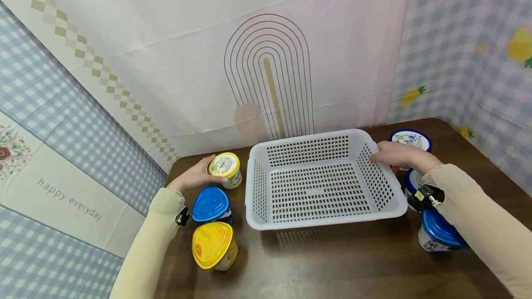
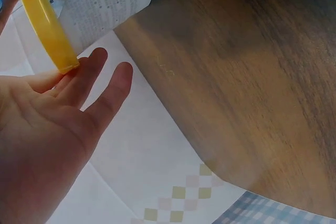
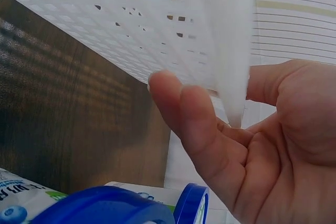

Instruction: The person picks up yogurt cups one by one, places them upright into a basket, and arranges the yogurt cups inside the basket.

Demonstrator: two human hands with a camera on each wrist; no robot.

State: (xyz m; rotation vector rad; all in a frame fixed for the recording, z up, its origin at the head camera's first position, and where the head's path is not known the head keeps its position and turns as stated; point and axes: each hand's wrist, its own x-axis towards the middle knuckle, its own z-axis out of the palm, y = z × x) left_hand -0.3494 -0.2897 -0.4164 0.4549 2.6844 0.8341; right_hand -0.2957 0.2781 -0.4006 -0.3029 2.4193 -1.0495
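Note:
In the head view, my left hand (image 1: 196,175) holds a round tub with a yellow-rimmed lid (image 1: 225,165) at the back left of the table. Its thumb and fingers span the lid's edge; the left wrist view shows the yellow lid rim (image 2: 50,30) between them, the other two fingers extended. A white perforated plastic basket (image 1: 324,222) sits mid-table with nothing in it. My right hand (image 1: 401,155) grips the basket's right rim, thumb on the inside. From the right wrist view, the fingers (image 3: 197,121) curl under the white rim (image 3: 231,51).
Left of the basket stand a blue-lidded tub (image 1: 211,204) and a yellow-lidded tub (image 1: 213,245). On the right are a blue-rimmed white-lidded tub (image 1: 411,139), another tub (image 1: 411,180) partly behind my wrist, and a blue-lidded tub (image 1: 436,232). Patterned cloth (image 1: 187,59) hangs behind the table.

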